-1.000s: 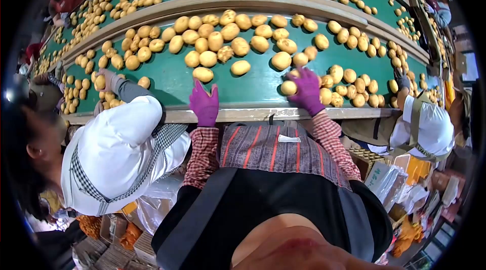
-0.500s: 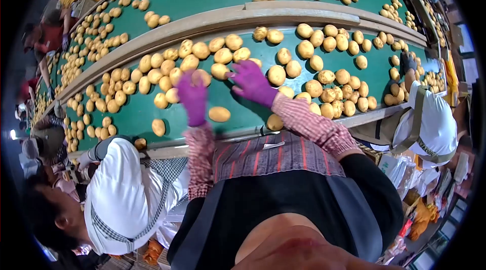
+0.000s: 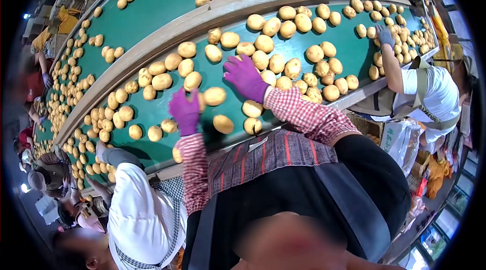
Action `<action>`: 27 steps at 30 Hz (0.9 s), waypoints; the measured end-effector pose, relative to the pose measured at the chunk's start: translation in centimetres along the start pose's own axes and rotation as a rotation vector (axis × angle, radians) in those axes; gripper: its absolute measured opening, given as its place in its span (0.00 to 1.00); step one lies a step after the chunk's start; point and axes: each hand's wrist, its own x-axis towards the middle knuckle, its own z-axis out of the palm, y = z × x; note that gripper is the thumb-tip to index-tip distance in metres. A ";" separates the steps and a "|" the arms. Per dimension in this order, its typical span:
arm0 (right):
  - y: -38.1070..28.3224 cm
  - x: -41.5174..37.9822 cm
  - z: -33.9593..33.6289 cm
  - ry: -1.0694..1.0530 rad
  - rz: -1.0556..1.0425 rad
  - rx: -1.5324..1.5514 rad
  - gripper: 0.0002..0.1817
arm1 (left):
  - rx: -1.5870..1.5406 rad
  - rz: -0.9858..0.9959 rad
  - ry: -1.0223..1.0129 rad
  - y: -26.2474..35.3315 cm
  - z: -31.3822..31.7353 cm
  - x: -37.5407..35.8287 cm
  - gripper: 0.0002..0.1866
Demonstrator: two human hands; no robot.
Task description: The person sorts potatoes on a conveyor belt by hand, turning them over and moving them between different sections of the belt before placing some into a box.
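Both my hands wear purple gloves and reach over a green conveyor belt [image 3: 162,156] strewn with potatoes. My left hand [image 3: 185,112] is low over the belt, fingers pointing away from me and apart. Close beside its fingertips lies a potato [image 3: 214,96], and part of another shows between that one and the glove. My right hand [image 3: 246,77] is spread with its palm down, the fingertips right at a potato [image 3: 260,60] in a loose cluster. Nearer to me, between the two hands, sits a single potato [image 3: 223,123].
A wooden divider [image 3: 202,18] separates this lane from a second potato-covered lane. A person in a white top [image 3: 142,214] stands close on my left. Further right, another person's gloved hand [image 3: 385,36] reaches among potatoes. The belt's near edge [image 3: 349,100] runs along my front.
My view has turned somewhat. The potatoes have shifted along the belt relative to my hands. My left hand is now beside a different potato, and my right hand stays spread over the cluster.
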 end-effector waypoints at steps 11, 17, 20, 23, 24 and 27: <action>13.4 -9.8 -7.8 -0.148 0.230 -0.125 0.29 | -0.471 0.342 0.023 15.9 -4.2 -5.4 0.23; 21.4 -15.2 -12.2 -0.173 0.465 -0.286 0.37 | -0.049 -0.199 -0.020 7.8 -0.6 -11.4 0.33; 21.6 -16.6 -10.7 -0.027 0.583 -0.117 0.23 | -0.105 -0.082 -0.134 12.6 0.3 -13.5 0.33; 15.1 -14.7 -15.4 -0.180 0.272 0.400 0.26 | -0.140 0.065 -0.205 22.0 0.5 -13.1 0.24; 14.0 -18.0 -12.9 -0.051 0.029 0.286 0.29 | -0.249 0.112 -0.205 24.2 0.5 -12.9 0.28; 14.5 -20.2 -12.3 -0.226 0.046 0.144 0.26 | -0.372 0.236 -0.163 27.4 4.6 -11.6 0.34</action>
